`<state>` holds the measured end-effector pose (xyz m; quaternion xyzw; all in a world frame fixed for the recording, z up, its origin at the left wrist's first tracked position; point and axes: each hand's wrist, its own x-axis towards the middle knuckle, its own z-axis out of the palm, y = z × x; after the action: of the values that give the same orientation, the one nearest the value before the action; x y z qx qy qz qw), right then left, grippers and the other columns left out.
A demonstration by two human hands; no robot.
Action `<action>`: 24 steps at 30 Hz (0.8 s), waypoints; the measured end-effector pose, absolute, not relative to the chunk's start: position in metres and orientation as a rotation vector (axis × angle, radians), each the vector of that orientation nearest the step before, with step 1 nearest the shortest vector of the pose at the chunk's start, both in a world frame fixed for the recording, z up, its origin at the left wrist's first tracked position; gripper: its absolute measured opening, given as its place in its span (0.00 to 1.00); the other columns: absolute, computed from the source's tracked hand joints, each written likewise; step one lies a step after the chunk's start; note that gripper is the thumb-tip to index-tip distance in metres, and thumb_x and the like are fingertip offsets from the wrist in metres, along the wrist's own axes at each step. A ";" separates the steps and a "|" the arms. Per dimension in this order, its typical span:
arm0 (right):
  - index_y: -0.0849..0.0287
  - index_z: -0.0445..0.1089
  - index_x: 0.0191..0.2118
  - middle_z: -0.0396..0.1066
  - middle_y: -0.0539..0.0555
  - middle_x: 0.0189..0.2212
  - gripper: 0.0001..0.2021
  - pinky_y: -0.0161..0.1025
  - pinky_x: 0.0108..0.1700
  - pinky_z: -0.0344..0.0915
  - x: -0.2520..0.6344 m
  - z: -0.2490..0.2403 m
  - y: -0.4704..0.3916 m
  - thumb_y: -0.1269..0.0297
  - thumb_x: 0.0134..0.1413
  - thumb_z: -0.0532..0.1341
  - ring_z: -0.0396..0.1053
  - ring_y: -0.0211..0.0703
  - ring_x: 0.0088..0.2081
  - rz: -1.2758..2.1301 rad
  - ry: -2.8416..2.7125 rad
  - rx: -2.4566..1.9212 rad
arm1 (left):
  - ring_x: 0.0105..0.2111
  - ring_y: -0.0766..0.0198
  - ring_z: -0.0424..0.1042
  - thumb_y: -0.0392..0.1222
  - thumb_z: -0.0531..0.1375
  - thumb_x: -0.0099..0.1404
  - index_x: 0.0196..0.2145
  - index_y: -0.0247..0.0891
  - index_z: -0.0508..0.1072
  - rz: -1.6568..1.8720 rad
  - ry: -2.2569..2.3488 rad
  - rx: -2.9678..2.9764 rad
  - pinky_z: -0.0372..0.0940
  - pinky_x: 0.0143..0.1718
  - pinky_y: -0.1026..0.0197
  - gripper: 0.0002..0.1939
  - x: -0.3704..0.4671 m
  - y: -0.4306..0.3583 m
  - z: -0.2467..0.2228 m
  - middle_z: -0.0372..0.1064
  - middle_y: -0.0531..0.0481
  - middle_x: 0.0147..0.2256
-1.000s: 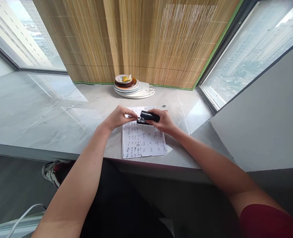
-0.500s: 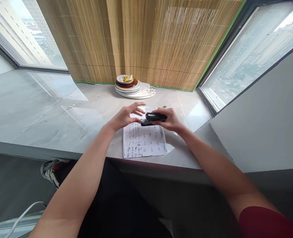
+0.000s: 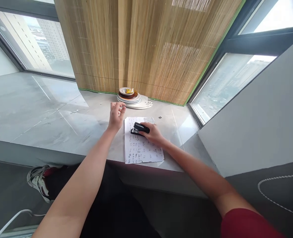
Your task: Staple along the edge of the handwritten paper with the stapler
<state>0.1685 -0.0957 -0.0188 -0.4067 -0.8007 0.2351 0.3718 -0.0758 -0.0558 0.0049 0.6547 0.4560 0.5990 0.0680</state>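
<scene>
Now the right hand (image 3: 155,134) grips the stapler (image 3: 142,128) by its rear, over the twelve o'clock half of the paper (image 3: 143,152), likely to leave its nose free; left hand (image 3: 115,118), at the stapler's ten o'clock, curls, contents unclear.

No word, brand or number legible to me. Paper (image 3: 146,151) under the stapler (image 3: 141,127) I hold: dark handwriting in rows and columns, too small to read. Denser block near its far edge, also unreadable. Stapler: faint pale marks on top, can't make out. Yellow packet (image 3: 129,91) on top plate (image 3: 122,90): any print too small.
</scene>
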 end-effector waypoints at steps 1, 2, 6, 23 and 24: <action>0.52 0.79 0.54 0.82 0.56 0.48 0.18 0.57 0.57 0.73 0.174 -0.020 -0.099 0.60 0.57 0.71 0.79 0.56 0.49 0.604 -2.061 -1.059 | 0.39 0.59 0.70 0.67 0.52 0.77 0.46 0.43 0.75 1.777 1.357 1.998 0.71 0.43 0.55 0.25 -0.074 -0.056 0.003 0.67 0.42 0.48; 0.51 0.79 0.54 0.83 0.56 0.47 0.18 0.57 0.58 0.73 0.182 -0.021 -0.104 0.60 0.57 0.71 0.80 0.56 0.49 0.611 -2.056 -1.078 | 0.39 0.58 0.70 0.67 0.51 0.77 0.45 0.43 0.75 1.748 1.331 2.025 0.71 0.43 0.54 0.26 -0.072 -0.056 0.001 0.67 0.41 0.48; 0.50 0.79 0.54 0.83 0.56 0.47 0.20 0.62 0.57 0.74 0.234 -0.023 -0.128 0.54 0.57 0.72 0.80 0.60 0.49 0.603 -1.985 -1.225 | 0.40 0.57 0.70 0.68 0.50 0.77 0.43 0.41 0.77 1.672 1.234 2.091 0.72 0.47 0.53 0.29 -0.064 -0.059 0.000 0.65 0.41 0.48; 0.58 0.61 0.72 0.49 0.67 0.77 0.34 0.67 0.76 0.43 0.199 -0.036 -0.005 0.39 0.73 0.52 0.42 0.64 0.79 0.348 -2.451 -1.565 | 0.46 0.53 0.71 0.51 0.48 0.82 0.38 0.43 0.72 1.940 1.342 1.850 0.74 0.49 0.47 0.19 -0.034 -0.092 0.033 0.68 0.42 0.42; 0.58 0.60 0.72 0.48 0.66 0.77 0.33 0.67 0.76 0.43 0.180 -0.036 -0.003 0.42 0.73 0.53 0.42 0.63 0.79 0.348 -2.488 -1.534 | 0.47 0.53 0.72 0.50 0.49 0.82 0.38 0.43 0.72 1.933 1.334 1.874 0.74 0.49 0.46 0.18 -0.032 -0.095 0.035 0.68 0.42 0.43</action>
<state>0.1804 -0.0033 -0.0359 -0.5185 -0.8411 0.1175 0.0989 -0.0320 -0.0947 0.0346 0.6223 0.4429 0.6418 0.0686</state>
